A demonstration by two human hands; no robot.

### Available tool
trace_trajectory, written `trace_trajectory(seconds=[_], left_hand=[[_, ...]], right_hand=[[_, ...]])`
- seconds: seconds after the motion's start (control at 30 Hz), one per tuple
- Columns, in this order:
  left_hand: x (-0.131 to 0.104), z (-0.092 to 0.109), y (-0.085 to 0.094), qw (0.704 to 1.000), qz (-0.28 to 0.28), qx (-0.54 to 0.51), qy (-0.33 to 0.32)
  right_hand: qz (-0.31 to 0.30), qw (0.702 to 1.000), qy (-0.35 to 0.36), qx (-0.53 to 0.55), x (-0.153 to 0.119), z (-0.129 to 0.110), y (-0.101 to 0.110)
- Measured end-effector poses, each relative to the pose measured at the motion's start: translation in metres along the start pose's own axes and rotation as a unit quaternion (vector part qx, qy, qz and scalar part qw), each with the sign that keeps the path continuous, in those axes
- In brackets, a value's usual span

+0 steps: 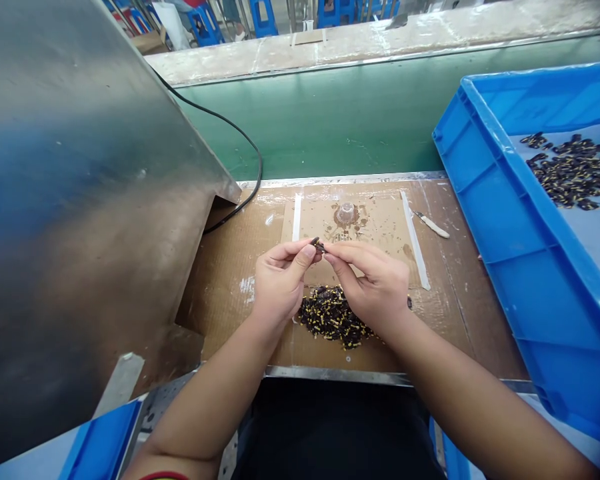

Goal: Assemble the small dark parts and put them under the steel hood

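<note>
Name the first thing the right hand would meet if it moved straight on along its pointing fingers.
Likely the small dark piece pinched in the left hand, with that hand's fingertips close behind; the right hand may already touch it, but depth is unclear.

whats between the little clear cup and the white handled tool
A strip of white tape lies between the clear cup and the white-handled tool, with stained cardboard on the cup's side, as the head view shows.

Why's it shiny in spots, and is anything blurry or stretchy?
Head view: light shines off the metal panel and cardboard; head view: the right forearm looks stretched towards the corner; head view: the blue stools look soft, and the dark piece is hard to make out.
</note>
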State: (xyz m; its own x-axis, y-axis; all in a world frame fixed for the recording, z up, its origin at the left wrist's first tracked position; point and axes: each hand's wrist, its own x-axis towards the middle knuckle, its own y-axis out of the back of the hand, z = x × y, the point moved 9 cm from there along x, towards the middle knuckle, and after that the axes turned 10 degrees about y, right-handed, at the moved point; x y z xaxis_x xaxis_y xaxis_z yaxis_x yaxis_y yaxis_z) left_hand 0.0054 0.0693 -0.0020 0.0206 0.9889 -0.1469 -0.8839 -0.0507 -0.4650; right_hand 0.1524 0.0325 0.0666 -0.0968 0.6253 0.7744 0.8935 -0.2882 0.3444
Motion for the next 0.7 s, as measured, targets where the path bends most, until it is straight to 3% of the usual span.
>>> trace_trajectory(seconds=[0.3,0.53,0.7], left_hand=[[0.001,-0.002,0.006,0.997,0.000,0.069,-0.038],[-0.010,0.013,0.001,0.975,0.026,0.174,-0.137],[-0.008,0.010,-0.006,0.982,0.001,0.145,-0.117]], right_hand=[[-0.005,1.000,-0.004,0.008,0.000,0.002,0.001],[-0.003,0.999,0.015,-0.029,-0.003,0.001,0.000],[0.010,0.998,0.036,-0.047,-0.003,-0.001,0.002]])
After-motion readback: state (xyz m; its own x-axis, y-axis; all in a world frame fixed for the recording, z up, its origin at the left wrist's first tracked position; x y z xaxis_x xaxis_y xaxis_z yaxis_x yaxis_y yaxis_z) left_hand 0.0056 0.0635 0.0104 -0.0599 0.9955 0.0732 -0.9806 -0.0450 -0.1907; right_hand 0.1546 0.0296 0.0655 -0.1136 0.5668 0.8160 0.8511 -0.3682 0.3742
